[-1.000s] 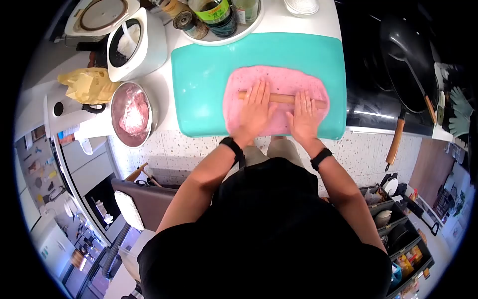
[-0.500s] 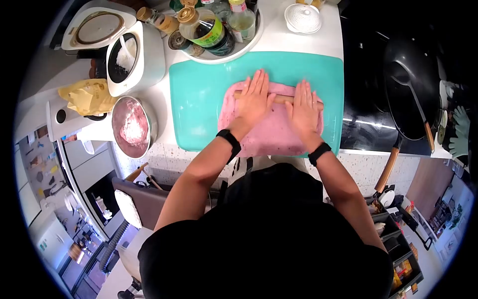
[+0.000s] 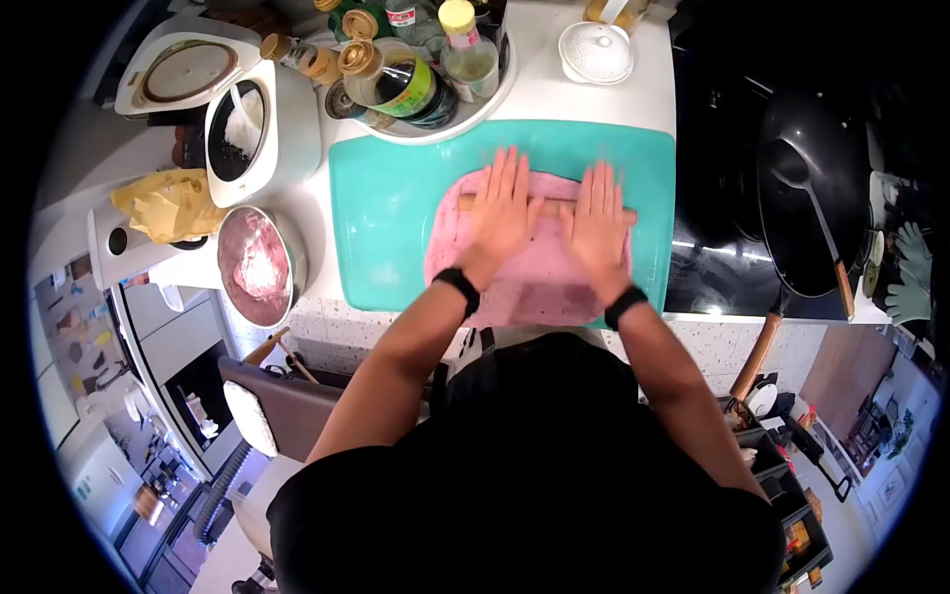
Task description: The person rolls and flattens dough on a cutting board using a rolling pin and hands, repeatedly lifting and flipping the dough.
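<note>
A flat sheet of pink dough (image 3: 534, 262) lies on a teal mat (image 3: 381, 218). Across the upper part of the dough rests a thin wooden rolling pin (image 3: 550, 208). My left hand (image 3: 503, 213) lies flat on the pin's left part, its fingers stretched out past the pin. Flat on the pin's right part is my right hand (image 3: 595, 223), its fingers also stretched and slightly blurred. Both palms face down, and the pin's ends show beyond them. A dark shadow falls on the dough's lower edge.
Left of the mat stand a metal bowl (image 3: 259, 267) with pink filling, a yellow bag (image 3: 170, 203) and an open rice cooker (image 3: 287, 129). Behind it are a tray of bottles (image 3: 475, 121) and a white lidded bowl (image 3: 596, 52). A black wok (image 3: 811, 218) sits on the right.
The view has shifted, so the mat and dough appear lower. Both hands, still flat on the pin, have moved to a place nearer the dough's far edge.
</note>
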A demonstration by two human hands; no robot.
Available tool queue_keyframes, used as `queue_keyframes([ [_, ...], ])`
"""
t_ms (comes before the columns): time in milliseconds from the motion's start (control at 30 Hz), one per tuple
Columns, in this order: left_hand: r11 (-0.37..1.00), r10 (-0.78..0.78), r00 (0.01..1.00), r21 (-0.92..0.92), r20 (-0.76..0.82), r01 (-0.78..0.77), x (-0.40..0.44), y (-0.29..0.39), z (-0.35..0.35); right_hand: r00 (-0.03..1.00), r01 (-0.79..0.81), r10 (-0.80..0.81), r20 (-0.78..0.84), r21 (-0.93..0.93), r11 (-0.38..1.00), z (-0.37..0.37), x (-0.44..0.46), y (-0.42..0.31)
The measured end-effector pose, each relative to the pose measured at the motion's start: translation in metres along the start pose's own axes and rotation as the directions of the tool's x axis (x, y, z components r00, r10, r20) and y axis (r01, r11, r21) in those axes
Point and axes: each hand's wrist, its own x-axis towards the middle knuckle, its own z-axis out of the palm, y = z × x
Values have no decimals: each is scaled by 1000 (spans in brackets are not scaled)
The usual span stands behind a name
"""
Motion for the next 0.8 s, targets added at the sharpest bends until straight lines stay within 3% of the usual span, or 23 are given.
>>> queue_keyframes([
  [167, 993, 22, 998, -121, 54, -15, -3, -8, 10, 1000, -12, 12, 11, 10, 1000, -4, 1, -4],
  [300, 985, 125, 992, 122, 9, -125, 95, -22, 14, 989, -26, 23, -144, -18, 1000, 6, 93, 17],
  [367, 970, 137, 991, 205, -2, -133, 77, -20, 12, 983, -14, 7, -185, -38, 999, 6, 77, 12],
  [533, 999, 47, 989, 15, 137, -49, -13, 2, 10, 1000, -6, 5, 22, 34, 999, 0, -21, -6],
  [633, 995, 78, 989, -70, 124, -70, 17, -10, 15, 1000, -12, 11, 17, 62, 998, 5, 7, 0],
  [800, 979, 123, 992, 160, 41, -128, 90, -10, 9, 993, -25, 17, -116, -63, 998, 7, 86, 16],
])
